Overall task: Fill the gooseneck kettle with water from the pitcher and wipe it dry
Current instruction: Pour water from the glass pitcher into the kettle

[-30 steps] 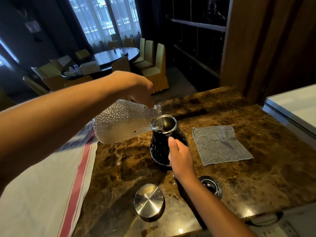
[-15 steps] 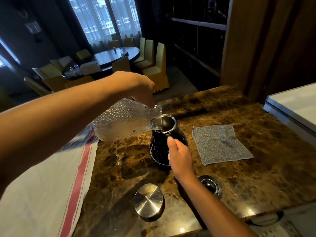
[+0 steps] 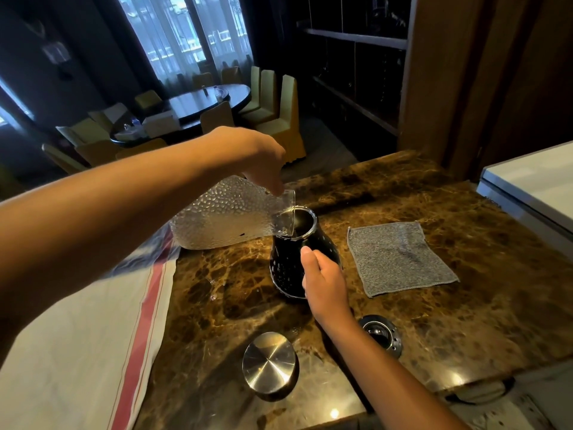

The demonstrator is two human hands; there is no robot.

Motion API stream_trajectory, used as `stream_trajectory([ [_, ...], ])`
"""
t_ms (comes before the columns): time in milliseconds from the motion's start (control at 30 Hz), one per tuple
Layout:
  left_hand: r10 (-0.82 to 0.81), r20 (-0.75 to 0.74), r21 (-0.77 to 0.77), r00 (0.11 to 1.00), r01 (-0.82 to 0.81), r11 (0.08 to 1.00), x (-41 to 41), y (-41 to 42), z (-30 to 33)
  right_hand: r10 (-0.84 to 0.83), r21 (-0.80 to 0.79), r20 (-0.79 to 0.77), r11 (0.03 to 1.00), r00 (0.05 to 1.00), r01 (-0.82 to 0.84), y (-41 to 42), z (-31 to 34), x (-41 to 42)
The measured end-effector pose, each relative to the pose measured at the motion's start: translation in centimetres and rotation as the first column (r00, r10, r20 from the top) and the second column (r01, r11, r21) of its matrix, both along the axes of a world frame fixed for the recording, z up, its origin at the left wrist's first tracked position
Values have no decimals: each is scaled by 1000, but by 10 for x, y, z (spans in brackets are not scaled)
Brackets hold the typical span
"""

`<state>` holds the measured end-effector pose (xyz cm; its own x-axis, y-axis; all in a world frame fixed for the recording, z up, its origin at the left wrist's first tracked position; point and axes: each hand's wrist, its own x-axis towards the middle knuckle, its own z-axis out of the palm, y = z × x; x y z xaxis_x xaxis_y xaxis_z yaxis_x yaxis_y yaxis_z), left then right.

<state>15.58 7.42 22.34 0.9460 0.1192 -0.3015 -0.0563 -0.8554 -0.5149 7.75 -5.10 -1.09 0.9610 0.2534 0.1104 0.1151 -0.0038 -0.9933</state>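
The black gooseneck kettle point(image 3: 291, 262) stood open near the middle of the marble counter point(image 3: 465, 305), its lid point(image 3: 269, 364) lying toward the near edge. The left hand point(image 3: 257, 156) gripped the tipped glass pitcher point(image 3: 223, 215), mouth over the kettle's rim. The right hand point(image 3: 325, 277) curled round the kettle, steadying it. Pouring slowly and centred would likely avoid spills; the grey cloth point(image 3: 400, 256) lay just beside.

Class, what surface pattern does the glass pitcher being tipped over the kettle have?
A dimpled, hammered texture in clear glass across the pitcher body, seen in the head view.
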Motion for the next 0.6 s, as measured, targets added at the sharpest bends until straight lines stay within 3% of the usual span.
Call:
stream_trajectory([
  [433,-54,-33,4,998,54,999,3,-5,-5,5,8,-2,1000,1000,-5,-1,0,0],
  [600,0,-1,-150,1000,0,989,-9,21,-4,-1,-8,-7,1000,1000,1,-1,-1,1],
])
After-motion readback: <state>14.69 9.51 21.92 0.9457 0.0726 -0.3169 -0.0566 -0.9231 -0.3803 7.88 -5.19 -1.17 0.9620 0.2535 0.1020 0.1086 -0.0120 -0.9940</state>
